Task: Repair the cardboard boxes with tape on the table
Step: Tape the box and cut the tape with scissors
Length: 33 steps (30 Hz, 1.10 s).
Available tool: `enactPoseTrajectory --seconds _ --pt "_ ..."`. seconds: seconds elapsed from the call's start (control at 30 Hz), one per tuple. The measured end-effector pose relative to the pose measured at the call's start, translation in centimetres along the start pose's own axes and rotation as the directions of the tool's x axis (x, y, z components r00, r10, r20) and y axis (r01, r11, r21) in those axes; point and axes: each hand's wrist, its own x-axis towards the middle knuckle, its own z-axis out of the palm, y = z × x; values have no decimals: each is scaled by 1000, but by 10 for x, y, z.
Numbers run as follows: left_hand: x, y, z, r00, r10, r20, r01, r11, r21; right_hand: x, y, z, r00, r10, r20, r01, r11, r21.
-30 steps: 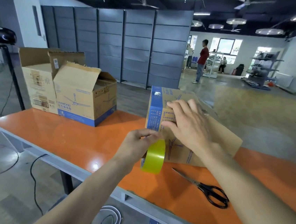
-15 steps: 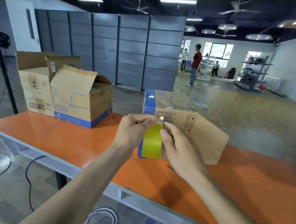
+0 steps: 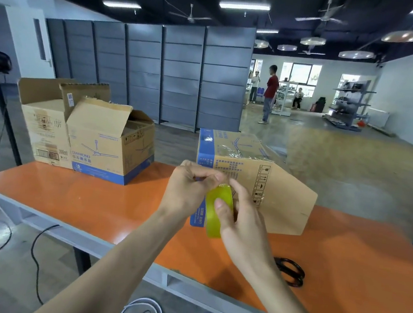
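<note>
A brown and blue cardboard box (image 3: pixel 269 183) stands on the orange table (image 3: pixel 88 202), with crinkled clear tape along its top edge and one flap folded out to the right. In front of it I hold a yellow tape roll (image 3: pixel 216 214) upright. My right hand (image 3: pixel 242 221) grips the roll, thumb on its outer face. My left hand (image 3: pixel 191 193) pinches at the top of the roll, fingers curled where the tape end sits.
Two opened cardboard boxes (image 3: pixel 105 143) stand at the table's far left. Black scissors (image 3: pixel 292 271) lie on the table to the right, partly behind my right forearm. Cables trail on the floor below the near edge. People stand far back in the room.
My right hand left the box and took hold of the roll. The roll rose from near the table top to in front of the box, and my left hand shifted to pinch its top.
</note>
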Motion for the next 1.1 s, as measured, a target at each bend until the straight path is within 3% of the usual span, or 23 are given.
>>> enactPoseTrajectory --seconds 0.2,0.37,0.73,0.97,1.1 --pt "16 6 -1 992 121 18 -122 992 42 7 -1 2 979 203 30 -203 979 17" --pt "54 20 -11 997 70 38 -68 997 -34 24 -16 -1 990 138 -27 -136 989 62" --pt "107 12 -16 987 -18 162 12 999 32 47 -25 8 992 111 -63 -105 990 95" --pt "113 8 -17 993 -34 117 31 999 29 52 -27 15 994 87 -64 -80 991 111" --pt "118 -3 -20 992 -32 123 15 990 141 55 -25 19 994 91 -65 -84 991 108"
